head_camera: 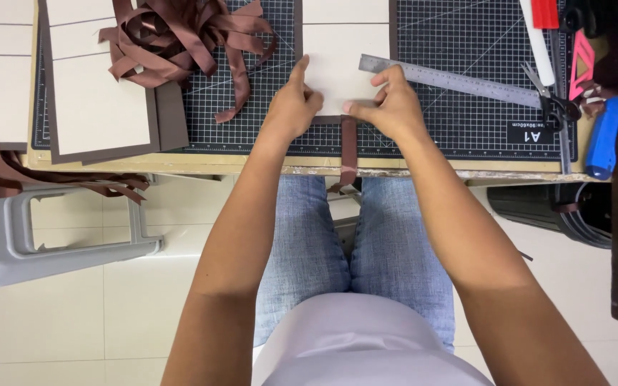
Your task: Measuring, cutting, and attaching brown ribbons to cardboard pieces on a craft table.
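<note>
Both hands press on cream card (337,61) at near edge of cutting mat (466,129). Left hand (293,107) flat, index extended. Right hand (391,107) pinches brown ribbon strip (349,146) hanging over worktop (180,166) edge. Steel ruler (452,80) just right.

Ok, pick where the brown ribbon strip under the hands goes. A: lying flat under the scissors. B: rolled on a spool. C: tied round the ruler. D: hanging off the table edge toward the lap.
D: the ribbon strip runs from the card down over the table edge.

Ruler (459,82) lies on mat (466,129), right of card (337,50).
</note>
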